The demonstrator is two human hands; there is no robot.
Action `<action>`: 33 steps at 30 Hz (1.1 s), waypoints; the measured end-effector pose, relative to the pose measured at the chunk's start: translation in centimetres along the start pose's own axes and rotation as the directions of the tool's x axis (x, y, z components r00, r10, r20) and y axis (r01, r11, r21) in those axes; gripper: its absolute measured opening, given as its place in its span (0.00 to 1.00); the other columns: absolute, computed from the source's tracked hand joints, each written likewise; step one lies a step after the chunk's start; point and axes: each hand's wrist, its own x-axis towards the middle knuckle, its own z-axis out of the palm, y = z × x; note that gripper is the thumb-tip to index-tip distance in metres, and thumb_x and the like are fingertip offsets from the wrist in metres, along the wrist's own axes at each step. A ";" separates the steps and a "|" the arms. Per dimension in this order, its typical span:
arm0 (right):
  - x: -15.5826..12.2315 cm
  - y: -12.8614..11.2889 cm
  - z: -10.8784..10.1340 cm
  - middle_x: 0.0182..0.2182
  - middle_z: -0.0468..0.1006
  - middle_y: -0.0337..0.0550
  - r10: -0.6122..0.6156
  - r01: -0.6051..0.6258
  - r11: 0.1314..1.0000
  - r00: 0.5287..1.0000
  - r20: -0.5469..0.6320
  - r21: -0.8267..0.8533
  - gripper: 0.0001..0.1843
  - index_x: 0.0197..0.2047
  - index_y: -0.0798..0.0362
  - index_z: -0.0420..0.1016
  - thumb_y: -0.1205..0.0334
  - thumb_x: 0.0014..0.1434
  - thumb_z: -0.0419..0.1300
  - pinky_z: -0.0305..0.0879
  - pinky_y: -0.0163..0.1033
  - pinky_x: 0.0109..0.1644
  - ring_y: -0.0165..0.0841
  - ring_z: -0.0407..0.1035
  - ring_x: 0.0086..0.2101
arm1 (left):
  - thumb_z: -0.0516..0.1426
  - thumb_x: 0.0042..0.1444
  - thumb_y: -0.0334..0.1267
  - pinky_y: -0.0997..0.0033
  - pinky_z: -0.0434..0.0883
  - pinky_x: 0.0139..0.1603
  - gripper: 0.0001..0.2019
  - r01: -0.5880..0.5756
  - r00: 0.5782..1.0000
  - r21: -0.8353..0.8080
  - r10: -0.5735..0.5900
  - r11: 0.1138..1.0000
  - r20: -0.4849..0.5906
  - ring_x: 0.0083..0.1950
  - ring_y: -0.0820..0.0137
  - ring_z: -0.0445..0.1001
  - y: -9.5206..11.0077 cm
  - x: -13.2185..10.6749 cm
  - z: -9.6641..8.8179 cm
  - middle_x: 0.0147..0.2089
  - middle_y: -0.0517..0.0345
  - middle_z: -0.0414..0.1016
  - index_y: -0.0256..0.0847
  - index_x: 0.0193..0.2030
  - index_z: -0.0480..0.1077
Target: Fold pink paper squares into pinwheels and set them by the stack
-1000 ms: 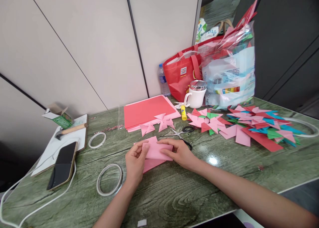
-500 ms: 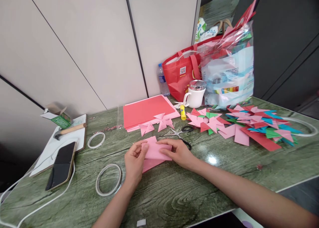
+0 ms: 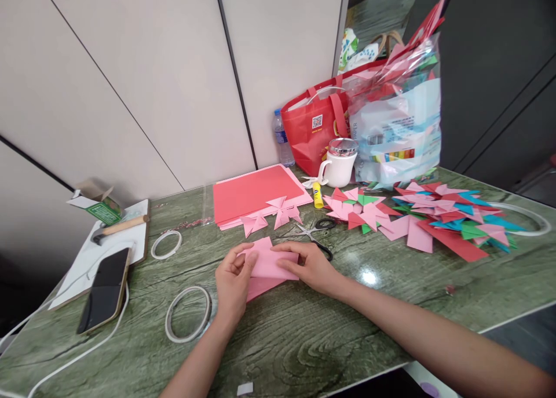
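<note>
A sheet of pink paper (image 3: pixel 270 263), partly folded over, is held between both hands just above the table. My left hand (image 3: pixel 234 276) pinches its left side, thumb on top. At the right side, my right hand (image 3: pixel 310 266) grips the same paper between thumb and fingers. Below it more pink paper (image 3: pixel 263 287) shows; whether it is a flap or a second sheet I cannot tell. Black-handled scissors (image 3: pixel 310 232) lie partly behind my right hand. Two folded pink paper pieces (image 3: pixel 283 212) rest just beyond, by a stack of red and pink sheets (image 3: pixel 256 192).
Folded paper pieces (image 3: pixel 456 210) in several colours pile up at right. A yellow glue stick (image 3: pixel 317 196), white mug (image 3: pixel 340 169), red bag (image 3: pixel 304 134) and plastic bag (image 3: pixel 397 131) stand behind. Tape rolls (image 3: pixel 167 317), a phone (image 3: pixel 104 291) and a hammer (image 3: pixel 124 226) lie left.
The view has shifted very slightly. Both hands keep the same hold on the pink paper, with no other visible difference.
</note>
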 end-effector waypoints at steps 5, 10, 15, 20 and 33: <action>0.0 -0.1 0.0 0.43 0.77 0.44 0.016 -0.016 1.000 1.000 -0.005 0.005 0.15 0.45 0.52 0.74 0.65 0.52 0.60 0.64 0.44 0.51 0.37 0.71 0.44 | 0.63 0.44 0.42 0.79 0.62 0.24 0.15 0.005 1.000 0.003 -0.005 1.000 0.006 0.22 0.76 0.68 -0.1 0.0 -0.1 0.22 0.64 0.71 0.38 0.37 0.70; 0.0 -0.1 0.0 0.40 0.78 0.44 0.014 -0.015 1.000 1.000 0.008 0.007 0.13 0.43 0.53 0.74 0.65 0.52 0.59 0.65 0.42 0.48 0.36 0.72 0.41 | 0.62 0.46 0.42 0.80 0.61 0.23 0.13 -0.022 1.000 0.043 0.022 0.999 0.005 0.22 0.77 0.65 -0.3 0.1 -0.2 0.20 0.66 0.67 0.39 0.37 0.69; 0.0 0.0 0.0 0.40 0.78 0.45 0.030 -0.030 1.000 1.000 0.008 0.008 0.12 0.42 0.53 0.74 0.65 0.53 0.59 0.66 0.42 0.47 0.36 0.72 0.40 | 0.62 0.46 0.41 0.80 0.62 0.24 0.13 -0.036 0.999 0.058 0.035 0.998 0.013 0.23 0.77 0.66 -0.3 0.1 -0.2 0.21 0.66 0.67 0.39 0.37 0.69; 0.0 -0.3 0.0 0.40 0.78 0.46 0.061 -0.061 0.998 0.998 0.007 0.022 0.12 0.42 0.54 0.75 0.65 0.52 0.59 0.66 0.42 0.46 0.36 0.72 0.40 | 0.62 0.46 0.41 0.80 0.62 0.25 0.12 -0.044 0.999 0.065 0.044 0.997 0.008 0.24 0.76 0.66 -0.3 0.1 -0.2 0.22 0.65 0.69 0.38 0.36 0.69; 0.3 -0.6 -0.1 0.33 0.78 0.45 0.066 -0.068 0.997 0.996 0.066 0.025 0.08 0.36 0.58 0.76 0.66 0.52 0.58 0.65 0.38 0.40 0.35 0.71 0.35 | 0.61 0.45 0.39 0.80 0.59 0.23 0.11 -0.094 0.995 0.154 0.089 0.984 0.037 0.22 0.77 0.62 -0.1 -0.2 0.1 0.19 0.67 0.63 0.37 0.35 0.69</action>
